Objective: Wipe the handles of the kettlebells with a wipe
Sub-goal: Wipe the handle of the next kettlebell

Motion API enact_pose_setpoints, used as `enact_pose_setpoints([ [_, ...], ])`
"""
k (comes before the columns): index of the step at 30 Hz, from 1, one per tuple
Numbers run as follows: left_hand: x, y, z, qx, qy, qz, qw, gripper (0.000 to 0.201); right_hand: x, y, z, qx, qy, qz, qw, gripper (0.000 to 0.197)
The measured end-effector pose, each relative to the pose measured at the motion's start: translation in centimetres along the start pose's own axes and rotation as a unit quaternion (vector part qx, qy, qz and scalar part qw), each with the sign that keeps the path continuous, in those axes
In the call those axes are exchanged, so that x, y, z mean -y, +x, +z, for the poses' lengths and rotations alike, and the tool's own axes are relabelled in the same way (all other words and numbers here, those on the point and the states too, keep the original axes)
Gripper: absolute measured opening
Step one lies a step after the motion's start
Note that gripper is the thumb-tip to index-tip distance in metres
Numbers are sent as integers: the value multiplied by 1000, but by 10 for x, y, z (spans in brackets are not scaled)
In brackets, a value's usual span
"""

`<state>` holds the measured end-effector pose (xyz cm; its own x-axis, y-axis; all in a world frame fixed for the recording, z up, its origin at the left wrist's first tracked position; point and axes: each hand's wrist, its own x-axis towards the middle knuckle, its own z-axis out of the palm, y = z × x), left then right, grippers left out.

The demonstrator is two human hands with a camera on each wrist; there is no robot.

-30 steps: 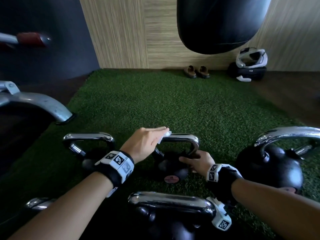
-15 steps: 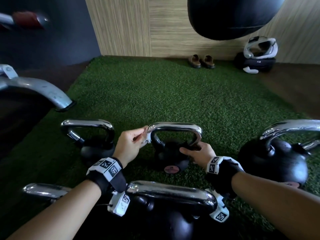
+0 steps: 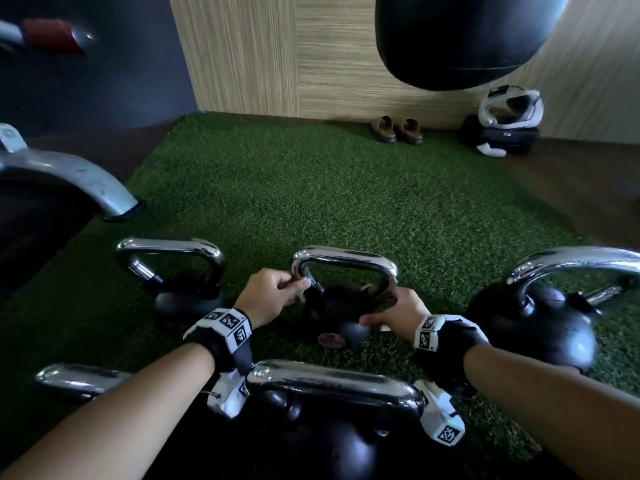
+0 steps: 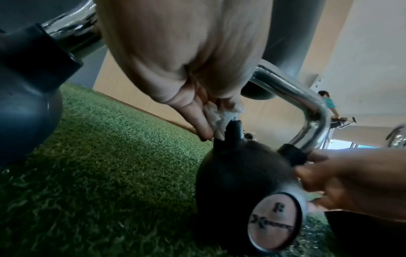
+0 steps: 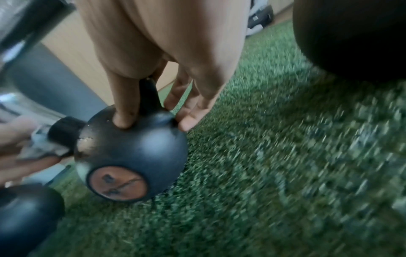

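Left hand [image 3: 273, 294] pinches wipe [image 4: 222, 116] low on middle kettlebell's chrome handle [image 3: 346, 259]; right hand [image 3: 398, 311] grips its base. Other kettlebells apparently pending.

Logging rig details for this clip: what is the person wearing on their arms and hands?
Both forearms are bare, with no sleeves or gloves. The left hand and right hand each have a black wrist strap carrying white blocks printed with black square-patterned markers. No cables are clearly visible.
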<state>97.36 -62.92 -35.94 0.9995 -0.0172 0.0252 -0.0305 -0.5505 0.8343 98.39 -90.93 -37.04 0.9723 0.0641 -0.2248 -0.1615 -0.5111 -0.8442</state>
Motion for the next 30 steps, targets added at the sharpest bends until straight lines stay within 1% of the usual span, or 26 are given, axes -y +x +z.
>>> enact_pose_setpoints([
  [2,-4,15,-2,3,25,-7,1000,43,-4,0,-8,2,-53,-21,998,28],
  [3,-10,22,-3,5,51,-4,999,39,-6,0,-11,2,-74,-23,997,29],
  [6,-31,43,1,9,142,16,990,38,-3,-3,-11,32,-130,-51,990,51],
  [8,-46,54,8,22,167,23,985,36,2,-8,-6,67,-142,-73,985,53],
  [11,-65,67,20,26,132,-1,991,17,14,-15,0,115,-148,-86,978,39],
  [13,-70,72,23,32,93,-30,995,12,16,-9,1,136,-136,-74,979,40],
  [14,-70,73,22,47,47,-55,996,13,19,-7,-1,128,-126,-75,981,38],
  [15,-68,72,20,68,-1,-73,995,14,19,-2,-3,98,-121,-76,985,31],
  [16,-66,69,18,90,-33,-73,993,16,21,1,-4,62,-108,-76,989,22],
  [17,-62,66,16,106,-36,-57,992,17,19,6,-3,40,-77,-68,994,23],
  [18,-57,64,16,112,-15,-36,993,18,18,10,2,33,-39,-58,997,36],
  [19,-54,61,17,114,23,-15,993,18,18,12,8,47,1,-50,998,46],
  [20,-53,60,19,104,53,0,993,17,19,14,18,60,8,-43,997,52],
  [21,-54,61,22,94,71,1,993,13,16,17,26,59,-7,-44,997,63],
  [22,-57,61,23,87,81,-3,993,11,13,20,33,50,-17,-49,997,79],
  [23,-62,64,23,73,76,-21,994,16,9,25,38,44,-18,-46,998,95],
  [24,-68,65,23,58,41,-40,997,20,6,28,40,45,-15,-47,998,103],
  [25,-72,69,22,42,-4,-52,998,16,-4,36,43,49,-8,-48,998,105],
  [26,-75,70,22,21,-32,-44,998,11,-4,36,43,46,-3,-45,998,105],
  [27,-78,71,21,1,-33,-35,999,11,-3,33,41,37,5,-45,998,103],
  [28,-79,70,23,-3,-32,-34,999,11,-2,31,40,27,6,-47,999,99],
  [29,-80,68,24,9,-40,-46,998,13,1,27,39,26,5,-56,998,94],
  [30,-81,67,25,27,-47,-59,997,20,1,25,39,27,0,-54,998,93],
])
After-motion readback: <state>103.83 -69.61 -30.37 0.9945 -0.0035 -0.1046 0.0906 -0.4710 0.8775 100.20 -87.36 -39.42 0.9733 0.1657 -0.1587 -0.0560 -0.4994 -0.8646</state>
